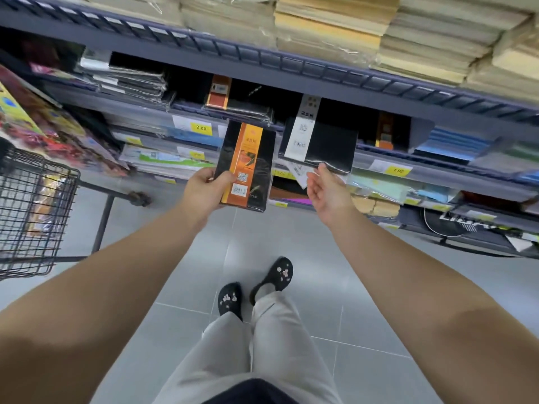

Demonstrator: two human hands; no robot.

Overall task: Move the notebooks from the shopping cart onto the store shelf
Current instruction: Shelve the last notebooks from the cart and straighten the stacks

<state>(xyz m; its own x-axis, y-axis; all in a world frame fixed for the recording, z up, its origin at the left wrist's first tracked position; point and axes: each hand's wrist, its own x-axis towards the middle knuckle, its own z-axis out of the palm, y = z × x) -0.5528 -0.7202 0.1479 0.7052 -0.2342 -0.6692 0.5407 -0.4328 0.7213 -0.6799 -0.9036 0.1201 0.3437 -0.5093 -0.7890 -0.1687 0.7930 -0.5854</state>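
The person's left hand grips a shrink-wrapped black notebook with an orange paper band by its near left corner. The thumb is curled over the cover beside the band, and the other fingers are hidden underneath. I read "48K" near the far end of the band. Closer to the hand sit a QR code and a white barcode label; the smaller print is too blurred for me to read. The notebook is held in the air in front of the grey-blue metal store shelf, with its cover facing up toward the camera. Its long axis runs away from the person, the far short edge pointing at the shelf and leaning slightly right. The orange band runs along that length.

The right hand is palm up, fingers loosely spread and holding nothing. It sits just under the front edge of a black notebook with a white paper band that lies on the shelf. I read "25K" on that band. I cannot tell whether the fingertips touch it.

One yellow price tag on a shelf rail reads "2.00", and a second yellow tag reads "1.00". The black wire shopping cart stands at the left, well apart from both hands, on the grey tiled floor.
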